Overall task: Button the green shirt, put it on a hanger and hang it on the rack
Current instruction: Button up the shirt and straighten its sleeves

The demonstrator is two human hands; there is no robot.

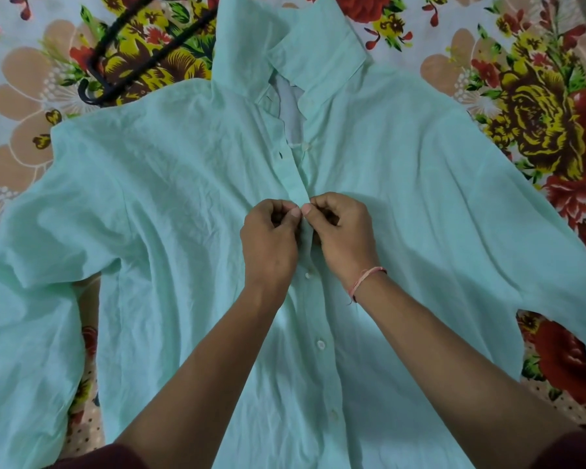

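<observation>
No writing, label or number can be read anywhere from where I stand. The pale patch [290, 106] in the neck opening of the green shirt [170, 211], up toward twelve o'clock, shows no letters (too blurred to tell whether it is a tag at all). The bedsheet [538, 106] under it carries only printed flowers.
</observation>
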